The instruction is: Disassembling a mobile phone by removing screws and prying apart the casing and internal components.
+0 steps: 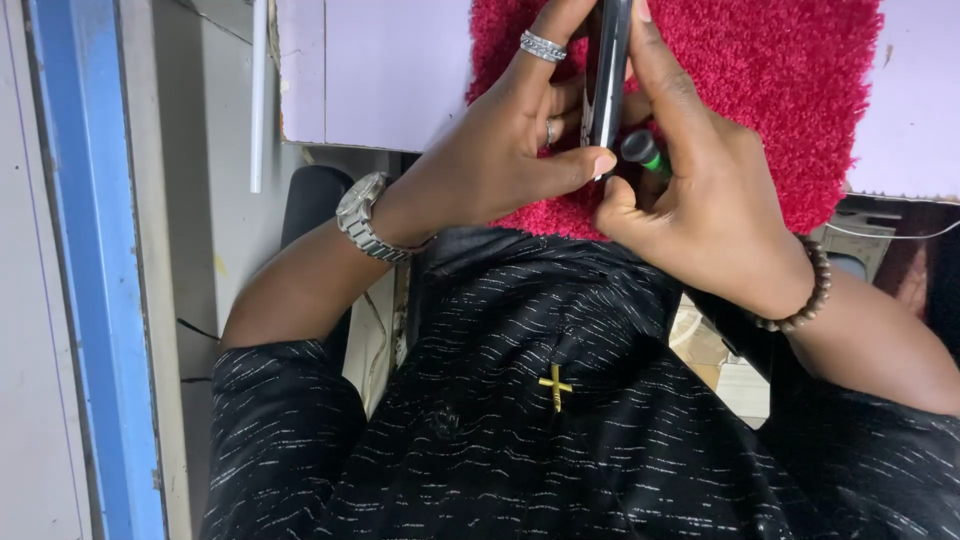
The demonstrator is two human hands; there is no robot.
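Both hands meet over a fluffy red mat (790,90) at the top of the head view. A slim black device (610,70), like a phone seen edge-on, stands upright between them. My left hand (495,150), with a ring and a silver wristwatch (360,215), grips its left side, thumb pressed at its lower edge. My right hand (715,200), wearing a brown bead bracelet (810,290), supports the right side and also holds a small tool with a black end and green collar (645,153) against the device's bottom.
The red mat lies on a pale lilac tabletop (380,70). A blue vertical frame (90,270) and a white rod (258,90) stand at the left. A black rounded chair part (310,200) shows under my left forearm. My black patterned shirt fills the foreground.
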